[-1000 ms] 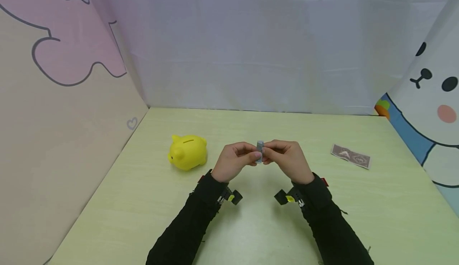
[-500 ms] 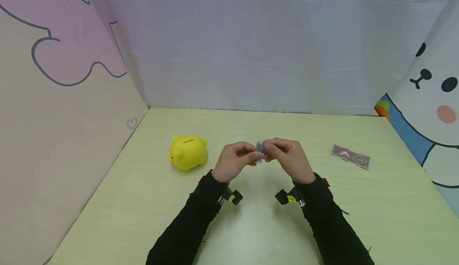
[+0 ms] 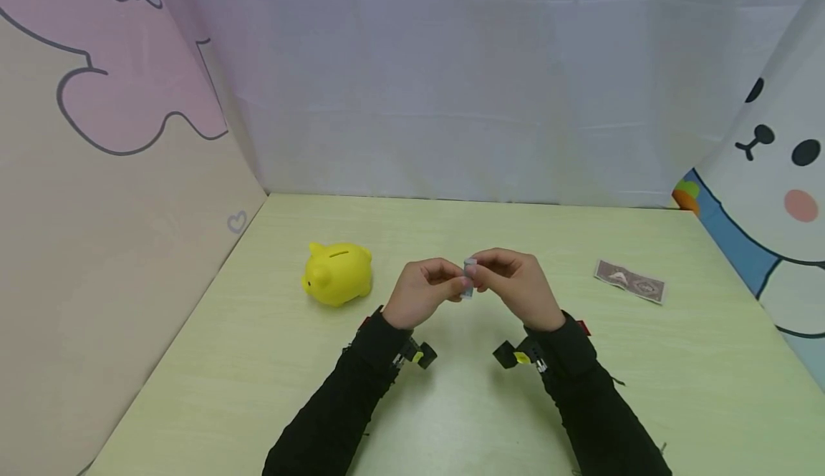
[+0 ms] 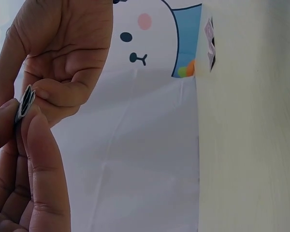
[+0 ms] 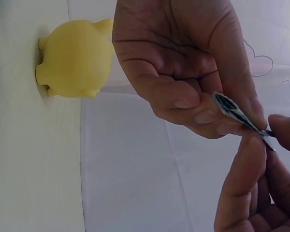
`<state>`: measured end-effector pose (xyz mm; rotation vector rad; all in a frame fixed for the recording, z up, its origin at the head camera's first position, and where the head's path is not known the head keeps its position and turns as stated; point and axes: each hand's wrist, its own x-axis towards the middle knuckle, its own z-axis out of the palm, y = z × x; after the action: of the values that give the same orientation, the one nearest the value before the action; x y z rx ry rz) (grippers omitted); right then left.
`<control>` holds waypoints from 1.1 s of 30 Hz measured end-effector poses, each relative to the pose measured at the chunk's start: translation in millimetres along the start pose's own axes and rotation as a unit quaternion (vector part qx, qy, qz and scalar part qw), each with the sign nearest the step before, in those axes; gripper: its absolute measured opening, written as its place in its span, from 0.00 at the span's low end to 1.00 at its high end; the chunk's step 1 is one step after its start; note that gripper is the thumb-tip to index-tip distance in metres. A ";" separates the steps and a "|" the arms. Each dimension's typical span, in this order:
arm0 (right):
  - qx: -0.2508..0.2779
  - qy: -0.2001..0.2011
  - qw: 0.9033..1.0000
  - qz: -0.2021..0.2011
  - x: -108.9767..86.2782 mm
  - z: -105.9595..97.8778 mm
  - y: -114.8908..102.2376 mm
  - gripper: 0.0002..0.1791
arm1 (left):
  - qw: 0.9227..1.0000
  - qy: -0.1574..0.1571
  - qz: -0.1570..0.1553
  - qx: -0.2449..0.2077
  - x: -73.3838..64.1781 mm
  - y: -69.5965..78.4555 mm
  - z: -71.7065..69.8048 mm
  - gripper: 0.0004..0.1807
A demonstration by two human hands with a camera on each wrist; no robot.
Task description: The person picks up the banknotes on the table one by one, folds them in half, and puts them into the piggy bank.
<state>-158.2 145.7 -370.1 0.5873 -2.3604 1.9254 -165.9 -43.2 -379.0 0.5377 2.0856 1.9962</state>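
Observation:
A small folded banknote (image 3: 468,291), grey-blue with pale edges, is held upright above the middle of the table. My left hand (image 3: 423,292) pinches its left side between thumb and fingers. On the other side my right hand (image 3: 518,284) pinches the upper part, thumb in front. Folded layers show at the end of the banknote (image 4: 25,104) in the left wrist view. The right wrist view shows the banknote (image 5: 234,112) as a narrow strip between both hands' fingertips, which hide part of it.
A yellow piggy bank (image 3: 338,273) with a slot on top stands left of my hands. To the right, a creased brownish banknote (image 3: 630,281) lies flat on the pale table (image 3: 451,419). A white curtain (image 3: 438,89) hangs behind the table.
The right thumb and fingers shifted on the folded banknote, slightly away and then back in front of it. The banknote has tilted, showing a lighter, narrower face a little lower.

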 end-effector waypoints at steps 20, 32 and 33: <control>-0.021 0.025 0.999 -0.012 -1.3 -1.1 0.0 0.09 | 1.000 -0.014 0.012 -0.003 -3.6 0.0 4.2 0.10; 0.003 0.047 0.999 -0.023 -1.8 -7.3 -2.6 0.10 | 0.999 -0.028 -0.011 0.017 -3.5 2.4 5.9 0.10; 0.003 0.047 0.999 -0.023 -1.6 -7.4 -2.8 0.10 | 0.999 -0.028 -0.011 0.020 -3.4 2.3 5.8 0.10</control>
<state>-157.3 152.7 -366.2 0.5351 -2.2658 1.8968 -160.3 -39.2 -377.4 0.5687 2.0928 1.9105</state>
